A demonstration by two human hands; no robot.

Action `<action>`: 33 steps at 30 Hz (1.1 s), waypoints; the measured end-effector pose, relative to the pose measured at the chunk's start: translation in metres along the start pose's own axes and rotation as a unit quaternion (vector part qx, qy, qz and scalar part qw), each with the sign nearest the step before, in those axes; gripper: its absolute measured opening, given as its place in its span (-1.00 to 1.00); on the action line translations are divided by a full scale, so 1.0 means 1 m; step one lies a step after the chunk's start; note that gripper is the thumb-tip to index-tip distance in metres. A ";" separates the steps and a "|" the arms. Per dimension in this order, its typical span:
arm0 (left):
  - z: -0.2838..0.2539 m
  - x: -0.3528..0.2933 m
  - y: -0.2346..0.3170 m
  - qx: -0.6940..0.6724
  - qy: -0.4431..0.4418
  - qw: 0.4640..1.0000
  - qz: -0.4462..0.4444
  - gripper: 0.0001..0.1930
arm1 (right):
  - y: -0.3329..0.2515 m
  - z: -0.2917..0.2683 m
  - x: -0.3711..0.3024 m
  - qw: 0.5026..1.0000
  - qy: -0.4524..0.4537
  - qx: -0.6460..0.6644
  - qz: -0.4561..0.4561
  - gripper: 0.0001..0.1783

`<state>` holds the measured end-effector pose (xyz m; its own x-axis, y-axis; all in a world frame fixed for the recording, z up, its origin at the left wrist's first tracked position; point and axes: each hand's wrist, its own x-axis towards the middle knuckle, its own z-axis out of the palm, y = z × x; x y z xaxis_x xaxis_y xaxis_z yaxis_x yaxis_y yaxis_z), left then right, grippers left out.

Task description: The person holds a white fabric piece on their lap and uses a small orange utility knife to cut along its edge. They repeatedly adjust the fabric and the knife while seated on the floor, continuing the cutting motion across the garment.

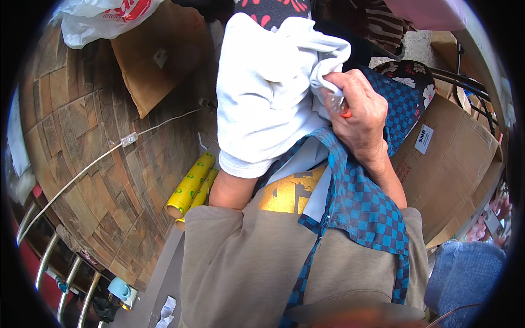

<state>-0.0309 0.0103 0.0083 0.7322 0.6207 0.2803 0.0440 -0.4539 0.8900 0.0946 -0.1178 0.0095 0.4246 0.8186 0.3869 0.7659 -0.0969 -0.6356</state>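
Observation:
A white cloth garment [262, 104] lies bunched across my lap. My left forearm [232, 188] runs into it, and the cloth hides my left hand and all its fingers. My right hand [358, 109] is closed, with a fold of the white garment pinched at its fingertips. In the same grip is a small tool with a clear part and an orange-red end [343, 109]; its kind is mostly covered by my fingers. Beneath the garment spreads a blue and black checked apron [361, 202], folded over my shirt.
Yellow rolls [190, 186] lean to my left beside a stone-patterned wall [82, 147] with a white cable [76, 177]. One cardboard box [443, 164] stands at right, and a brown cardboard sheet [158, 60] at upper left. Metal rails [71, 284] are at lower left.

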 end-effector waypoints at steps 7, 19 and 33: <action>-0.052 0.018 0.041 0.148 -0.124 0.981 0.003 -0.52 | 0.015 -0.036 -0.007 0.920 -0.106 0.239 0.293 -0.43; -0.098 0.067 0.120 0.349 -0.327 0.876 0.064 -0.54 | 0.003 -0.082 0.015 0.975 0.008 0.108 0.194 -0.72; -0.029 0.076 0.106 0.266 0.159 0.951 -0.002 -0.60 | 0.012 -0.093 -0.001 0.967 0.070 0.119 0.213 -0.76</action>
<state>0.0099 0.0279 0.1350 0.4935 0.7460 0.4471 0.4461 -0.6584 0.6062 0.1480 -0.1726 0.0639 0.7510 0.6471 0.1316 0.3813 -0.2623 -0.8865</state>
